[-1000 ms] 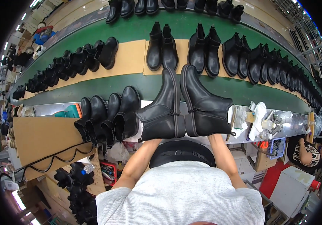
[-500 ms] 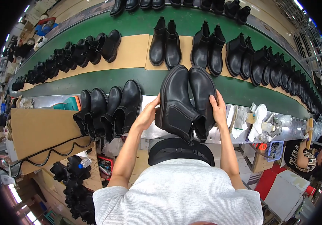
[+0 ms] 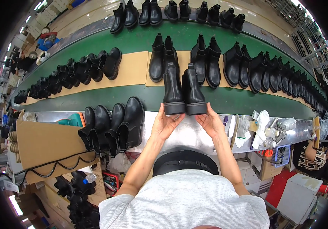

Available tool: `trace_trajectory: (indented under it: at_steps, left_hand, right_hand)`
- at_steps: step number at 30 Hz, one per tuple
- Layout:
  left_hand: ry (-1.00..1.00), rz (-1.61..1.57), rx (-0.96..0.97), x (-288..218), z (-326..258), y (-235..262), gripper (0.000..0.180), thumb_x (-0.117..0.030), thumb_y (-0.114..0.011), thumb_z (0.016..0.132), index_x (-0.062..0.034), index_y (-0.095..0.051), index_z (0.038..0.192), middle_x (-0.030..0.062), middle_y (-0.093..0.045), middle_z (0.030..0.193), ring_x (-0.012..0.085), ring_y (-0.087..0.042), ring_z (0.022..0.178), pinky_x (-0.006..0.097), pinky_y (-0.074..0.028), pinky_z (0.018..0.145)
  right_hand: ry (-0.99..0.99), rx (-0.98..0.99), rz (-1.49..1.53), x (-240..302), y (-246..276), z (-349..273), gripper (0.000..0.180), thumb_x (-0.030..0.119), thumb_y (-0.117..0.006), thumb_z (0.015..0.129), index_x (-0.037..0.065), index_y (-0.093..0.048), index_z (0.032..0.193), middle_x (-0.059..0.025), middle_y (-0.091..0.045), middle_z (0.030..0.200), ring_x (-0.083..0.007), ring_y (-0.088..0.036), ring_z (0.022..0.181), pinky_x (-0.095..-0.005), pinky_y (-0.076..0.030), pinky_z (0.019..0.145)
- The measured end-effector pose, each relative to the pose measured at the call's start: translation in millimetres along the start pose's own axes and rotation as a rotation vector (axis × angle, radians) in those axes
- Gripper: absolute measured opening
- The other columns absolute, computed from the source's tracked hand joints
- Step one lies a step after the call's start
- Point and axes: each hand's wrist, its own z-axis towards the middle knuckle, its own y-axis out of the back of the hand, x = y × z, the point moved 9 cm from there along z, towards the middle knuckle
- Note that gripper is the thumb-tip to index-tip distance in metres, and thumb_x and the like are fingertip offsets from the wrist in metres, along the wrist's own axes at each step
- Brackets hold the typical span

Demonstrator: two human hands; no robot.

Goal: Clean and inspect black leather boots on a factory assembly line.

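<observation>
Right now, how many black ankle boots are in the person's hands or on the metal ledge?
6: one boot in the left hand, another boot in the right hand, and four overlapping boots in a row on the metal ledge, further left. Others may be hidden.

On the held boots (image 3: 173, 89), a smooth, black, leather-like surface is seen, and light is reflected softly by its gloss; their thick soles (image 3: 195, 109) are finished more matt. A similar shine is shown by the four boots (image 3: 134, 114) at the near left. The bench (image 3: 186, 134) is faced with smooth, shiny metal. A smooth, weakly glossy finish is noticed on the green table (image 3: 129, 95), where matt brown cardboard (image 3: 132, 68) is laid. At the right, crumpled white cloth (image 3: 262, 124) and clear plastic bottles (image 3: 272, 133) are seen. The near grey shirt (image 3: 183, 198) is made of matt, finely ribbed cloth.
</observation>
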Motion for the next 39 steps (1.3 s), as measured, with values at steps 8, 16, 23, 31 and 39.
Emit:
trace_trajectory:
  at_steps: [8, 16, 23, 31, 39]
  left_hand:
    - [0.059, -0.005, 0.01, 6, -3, 3, 0.048, -0.037, -0.054, 0.089, -0.0074, -0.041, 0.125, 0.0161, -0.05, 0.121, 0.0318, -0.049, 0.113, 0.05, -0.041, 0.099]
    - [0.182, 0.647, -0.158, -3, -31, 116, 0.057, -0.018, -0.044, 0.086, -0.0088, -0.028, 0.139, 0.0102, -0.046, 0.131, 0.0244, -0.042, 0.123, 0.046, -0.033, 0.102]
    - [0.105, 1.081, -0.331, -22, -31, 120, 0.089, -0.056, -0.054, 0.078, -0.0072, -0.02, 0.143, 0.0171, -0.023, 0.144, 0.0355, -0.029, 0.127, 0.056, -0.03, 0.096]
    - [0.302, 1.63, -0.813, -57, 73, 90, 0.118, -0.052, -0.077, 0.061, 0.0078, -0.008, 0.136, 0.0295, -0.032, 0.135, 0.0465, -0.047, 0.113, 0.064, -0.045, 0.078]
    - [0.384, 1.745, -0.638, -87, 107, 124, 0.071, -0.035, -0.082, 0.055, 0.0088, -0.056, 0.104, 0.0175, -0.065, 0.087, 0.0336, -0.066, 0.078, 0.045, -0.058, 0.066]
  right_hand:
    - [-0.051, -0.066, 0.06, -10, 13, 0, 0.035, 0.036, -0.063, 0.085, 0.008, -0.057, 0.106, -0.0058, -0.061, 0.098, -0.016, -0.058, 0.09, -0.0328, -0.045, 0.087]
    - [-0.085, 0.107, -0.542, -60, 75, 9, 0.058, 0.013, -0.052, 0.084, -0.001, -0.032, 0.137, -0.0128, -0.049, 0.129, -0.0201, -0.046, 0.118, -0.0311, -0.033, 0.101]
    - [-0.03, 0.018, -0.883, -29, 58, -3, 0.074, 0.02, -0.059, 0.073, -0.004, -0.031, 0.138, -0.0214, -0.032, 0.143, -0.027, -0.028, 0.134, -0.0322, -0.023, 0.108]
    - [-0.041, -0.168, -1.169, -12, 43, 75, 0.099, 0.047, -0.07, 0.066, -0.012, -0.028, 0.134, -0.0259, -0.05, 0.124, -0.0327, -0.047, 0.12, -0.0353, -0.038, 0.098]
    - [-0.184, -0.362, -1.634, -3, 48, 102, 0.108, 0.05, -0.078, 0.057, -0.006, -0.029, 0.136, -0.0252, -0.053, 0.121, -0.0356, -0.053, 0.112, -0.0384, -0.043, 0.095]
